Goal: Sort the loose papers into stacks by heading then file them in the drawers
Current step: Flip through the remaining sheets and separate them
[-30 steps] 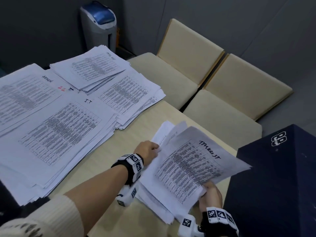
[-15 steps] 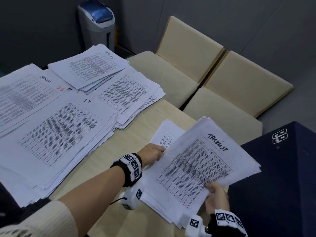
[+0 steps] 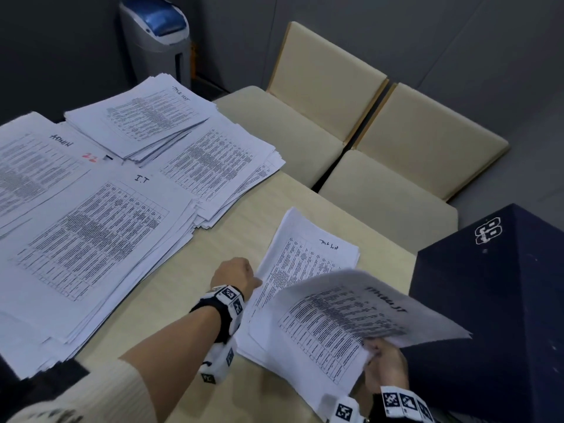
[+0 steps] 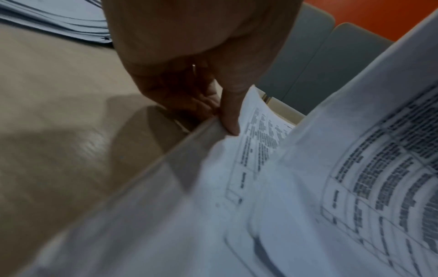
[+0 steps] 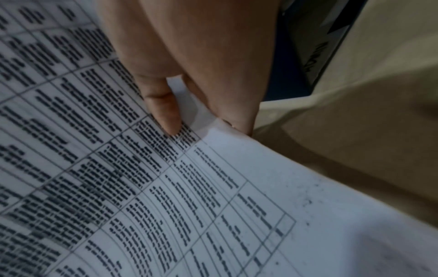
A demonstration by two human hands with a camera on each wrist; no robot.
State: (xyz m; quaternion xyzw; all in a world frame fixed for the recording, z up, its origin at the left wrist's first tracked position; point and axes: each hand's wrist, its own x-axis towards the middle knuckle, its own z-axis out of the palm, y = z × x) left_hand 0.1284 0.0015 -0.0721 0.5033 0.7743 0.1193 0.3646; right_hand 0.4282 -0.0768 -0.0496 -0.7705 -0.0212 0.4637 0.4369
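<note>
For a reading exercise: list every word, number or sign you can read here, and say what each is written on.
"ADMIN": far-left stack.
"22", in red: same stack.
"I.T": big near stack.
White logo, maybe "88": dark box.
Handwritten headings on the back stack, the table sheet and the lifted sheets: unclear.
Printed tables: too small.

Over on the left of the table (image 3: pixel 244 227), overlapping sorted stacks (image 3: pixel 91 227). Nearer the right edge, a smaller pile (image 3: pixel 308 264) lying flat, lifted sheets (image 3: pixel 351 319) slanting above its near end. Right of that, hard against the table, a box (image 3: pixel 494 300). Behind the table, two chairs (image 3: pixel 360 123) side by side; farther left, a bin (image 3: pixel 158 35).
</note>
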